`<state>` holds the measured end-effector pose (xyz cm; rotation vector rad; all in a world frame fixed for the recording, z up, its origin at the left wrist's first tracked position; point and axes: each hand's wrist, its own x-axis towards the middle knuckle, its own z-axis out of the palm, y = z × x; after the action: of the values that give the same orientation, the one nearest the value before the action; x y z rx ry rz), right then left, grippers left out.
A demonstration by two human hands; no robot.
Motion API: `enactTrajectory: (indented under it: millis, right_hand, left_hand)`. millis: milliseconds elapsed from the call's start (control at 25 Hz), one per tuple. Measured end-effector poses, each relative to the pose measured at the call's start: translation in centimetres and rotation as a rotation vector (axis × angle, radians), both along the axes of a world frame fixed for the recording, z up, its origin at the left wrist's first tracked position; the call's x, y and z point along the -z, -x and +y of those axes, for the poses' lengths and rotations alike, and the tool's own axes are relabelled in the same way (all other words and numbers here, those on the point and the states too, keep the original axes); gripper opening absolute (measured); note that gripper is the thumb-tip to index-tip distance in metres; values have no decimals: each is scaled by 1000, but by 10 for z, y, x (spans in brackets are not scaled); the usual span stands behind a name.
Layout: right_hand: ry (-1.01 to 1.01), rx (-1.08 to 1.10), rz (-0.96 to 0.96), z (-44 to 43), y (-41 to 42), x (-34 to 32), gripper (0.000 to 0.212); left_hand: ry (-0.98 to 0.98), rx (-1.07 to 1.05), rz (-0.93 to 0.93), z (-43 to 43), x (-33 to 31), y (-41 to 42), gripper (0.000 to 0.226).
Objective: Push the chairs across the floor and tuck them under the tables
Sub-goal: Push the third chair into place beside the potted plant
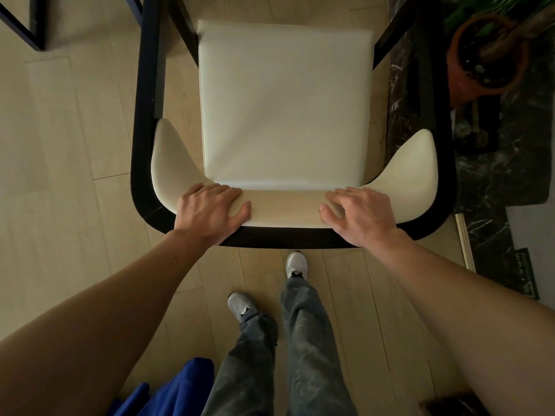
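Cropped edges and hidden undersides

The chair (282, 100) runs its black arms off the picture at 12 o'clock. The palms of the left hand (211, 210) and right hand (359, 216) lie hidden against its backrest (285, 207). A black frame (27, 25) at 11 o'clock is cropped beyond naming. The plant (480, 13) at 1, the blue cloth (180, 385) at 7 and a blurred dark shape (450, 405) at 5 are cut off.

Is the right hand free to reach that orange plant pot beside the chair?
Probably not right now: the right hand grips the chair's backrest, and the black armrest runs between it and the plant pot.
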<state>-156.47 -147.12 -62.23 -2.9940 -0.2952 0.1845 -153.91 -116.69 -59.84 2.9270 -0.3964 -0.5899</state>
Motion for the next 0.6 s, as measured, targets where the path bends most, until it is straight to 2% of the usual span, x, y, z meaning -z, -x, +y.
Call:
enactTrajectory:
  millis: [320,600]
  right_hand:
    - [-50,65,57,-14,-1,1,55]
    - [-76,-25,116,-37,-6,-1,63]
  left_hand:
    - [41,-58,6,-16,1,1,65]
    - [31,-150,-15,-37,1,23,62]
